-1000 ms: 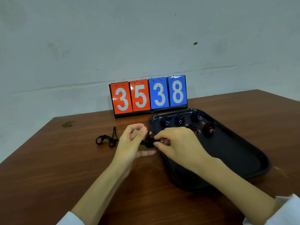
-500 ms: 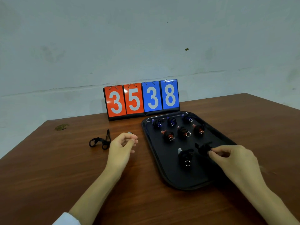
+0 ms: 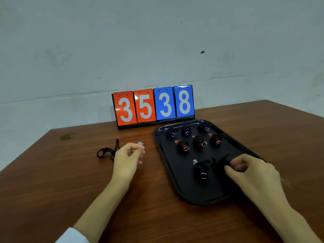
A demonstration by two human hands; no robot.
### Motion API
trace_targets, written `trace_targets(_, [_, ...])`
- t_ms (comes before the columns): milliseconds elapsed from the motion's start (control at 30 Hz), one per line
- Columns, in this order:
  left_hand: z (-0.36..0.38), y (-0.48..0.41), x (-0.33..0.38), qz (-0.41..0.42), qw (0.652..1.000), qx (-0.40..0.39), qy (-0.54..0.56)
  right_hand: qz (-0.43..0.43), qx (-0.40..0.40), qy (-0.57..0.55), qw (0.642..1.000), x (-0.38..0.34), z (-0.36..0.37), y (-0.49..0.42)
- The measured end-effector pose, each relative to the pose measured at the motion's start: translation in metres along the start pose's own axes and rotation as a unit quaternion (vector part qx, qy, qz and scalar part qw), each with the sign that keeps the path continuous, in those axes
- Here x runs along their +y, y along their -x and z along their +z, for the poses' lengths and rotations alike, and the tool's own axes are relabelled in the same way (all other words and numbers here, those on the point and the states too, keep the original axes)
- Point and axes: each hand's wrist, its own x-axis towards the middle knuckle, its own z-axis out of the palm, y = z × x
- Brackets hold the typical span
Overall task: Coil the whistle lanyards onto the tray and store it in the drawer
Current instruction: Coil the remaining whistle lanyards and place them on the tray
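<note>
Seven coiled lanyards (image 3: 198,142) sit in rows on the black tray (image 3: 210,192). The right hand (image 3: 250,174) pinches an eighth bundle (image 3: 220,160) on the tray floor, just beside the grey-tipped one (image 3: 201,170), so the step in hand looks like setting that coil down. One loose lanyard (image 3: 106,151) lies uncoiled on the worktop (image 3: 61,181), left of the tray. The left hand (image 3: 127,158) hovers at its near end with fingers curled and a small grey whistle (image 3: 140,143) showing past the fingertips, but I cannot tell whether the hand grips the whistle or only covers it. The next move probably calls for releasing the bundle without letting it spring apart, then winding the loose lanyard. Its cord is hidden behind the left hand, and no drawer is in view.
</note>
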Motion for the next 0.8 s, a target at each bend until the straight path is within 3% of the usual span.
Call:
trace_targets(233, [-0.006,-0.005,0.003,-0.009,0.999,0.034,0.002,0.019,0.026,0.020,0.999,-0.008,-0.009,0.002])
trace_targets(333, [-0.011,-0.012,0.000,-0.009,0.997,0.068,-0.027,-0.035,0.070,-0.006,0.997,-0.013,-0.009,0.003])
trace_targets(400, [-0.017,-0.014,-0.004,0.033,0.987,0.104,-0.117,-0.078,0.063,-0.038,0.994,-0.027,-0.009,0.001])
trace_targets(467, [-0.021,-0.016,-0.011,0.117,0.949,0.114,-0.270,-0.114,-0.001,-0.063,0.991,-0.049,-0.008,-0.005])
trace_targets(533, [-0.022,-0.019,-0.021,0.184,0.899,0.079,-0.390,-0.129,-0.123,-0.064,0.982,-0.082,-0.003,-0.014])
trace_targets(633, [-0.017,-0.023,-0.031,0.182,0.847,-0.012,-0.499,-0.172,-0.224,-0.034,0.959,-0.135,0.030,-0.031])
trace_targets(700, [-0.015,-0.025,-0.035,0.173,0.831,-0.048,-0.526,-0.193,-0.237,-0.018,0.952,-0.163,0.064,-0.041])
trace_targets(800, [-0.016,-0.027,-0.036,0.170,0.836,-0.074,-0.516,-0.195,-0.262,-0.002,0.945,-0.188,0.106,-0.055])
